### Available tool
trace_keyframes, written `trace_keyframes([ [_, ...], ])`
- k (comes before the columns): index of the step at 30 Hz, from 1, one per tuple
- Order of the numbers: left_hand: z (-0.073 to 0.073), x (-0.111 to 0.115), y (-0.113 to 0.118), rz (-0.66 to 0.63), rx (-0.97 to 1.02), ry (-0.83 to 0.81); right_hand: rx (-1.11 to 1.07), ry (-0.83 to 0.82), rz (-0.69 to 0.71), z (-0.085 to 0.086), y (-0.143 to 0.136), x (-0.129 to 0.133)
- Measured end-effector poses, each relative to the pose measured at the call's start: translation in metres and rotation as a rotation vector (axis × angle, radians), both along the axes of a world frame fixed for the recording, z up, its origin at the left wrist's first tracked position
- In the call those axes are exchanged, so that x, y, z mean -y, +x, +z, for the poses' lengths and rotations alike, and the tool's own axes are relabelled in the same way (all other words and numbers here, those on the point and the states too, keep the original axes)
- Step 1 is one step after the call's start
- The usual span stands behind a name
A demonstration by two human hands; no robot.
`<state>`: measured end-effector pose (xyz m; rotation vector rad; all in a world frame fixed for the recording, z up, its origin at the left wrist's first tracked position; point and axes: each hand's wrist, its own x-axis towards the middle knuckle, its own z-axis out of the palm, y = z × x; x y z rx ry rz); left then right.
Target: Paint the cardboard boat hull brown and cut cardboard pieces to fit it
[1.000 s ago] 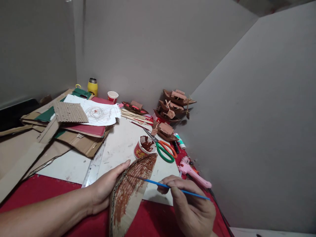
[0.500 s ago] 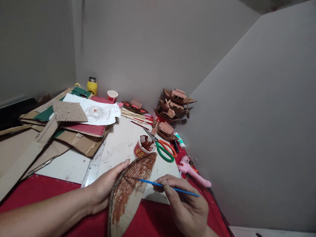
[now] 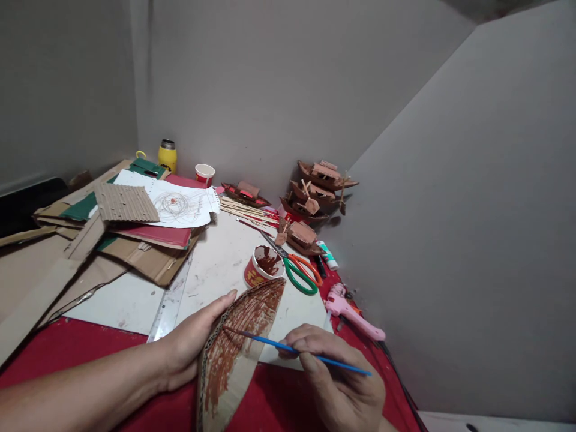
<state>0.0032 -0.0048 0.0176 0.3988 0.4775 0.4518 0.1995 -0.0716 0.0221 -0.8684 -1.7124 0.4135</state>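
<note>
My left hand (image 3: 191, 345) grips the left edge of a leaf-shaped cardboard piece (image 3: 240, 372), its thumb along the rim and its other fingers hidden behind. Brown paint coats much of the piece's face; a strip along the right side is bare cardboard. In my right hand (image 3: 335, 372) a blue paintbrush (image 3: 274, 343) is pinched between thumb and fingers. The brush's brown tip rests on the painted face near the left rim. Just beyond the piece stands a paper cup (image 3: 258, 277) with brown paint inside.
Scissors (image 3: 299, 273) and a pink glue gun (image 3: 353, 315) lie right of the cup. Several brown model boats (image 3: 326, 174) stand at the back beside thin wooden sticks (image 3: 247, 210). Cardboard sheets (image 3: 153, 264) and a drawing (image 3: 180, 207) are piled at left, near a yellow bottle (image 3: 167, 157).
The brush tip has shifted slightly left and down along the cardboard, and the brush's back end has dropped a little with my right hand. My left hand stays in place.
</note>
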Motion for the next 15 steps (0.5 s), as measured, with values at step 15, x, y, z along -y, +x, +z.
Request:
trace_keyframes([
  [15, -0.0014, -0.0001, -0.0004, 0.014, -0.009, 0.002, 0.003, 0.005, -0.026, -0.0041, 0.0026, 0.0002],
])
